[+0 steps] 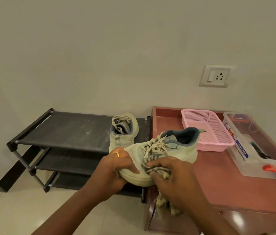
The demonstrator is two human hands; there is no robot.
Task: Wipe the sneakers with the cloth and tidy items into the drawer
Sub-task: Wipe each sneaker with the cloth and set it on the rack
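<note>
A pale green sneaker (172, 150) with beige laces is held in the air over the gap between the rack and the cabinet. My left hand (115, 168), a gold ring on one finger, grips its toe end from the left. My right hand (174, 177) holds a striped grey cloth (157, 170) bunched against the sneaker's side near the laces, and the cloth's tail hangs down below the hand. The second sneaker (122, 131) stands on the top shelf of the black shoe rack (66, 131), its toe pointing toward me.
A reddish cabinet top (222, 180) at the right carries a pink mesh basket (206, 131) and a clear plastic box (255, 150) with an orange clip. A drawer front (152, 217) shows below its edge. A wall socket (216, 76) is above. Pale floor tiles lie lower left.
</note>
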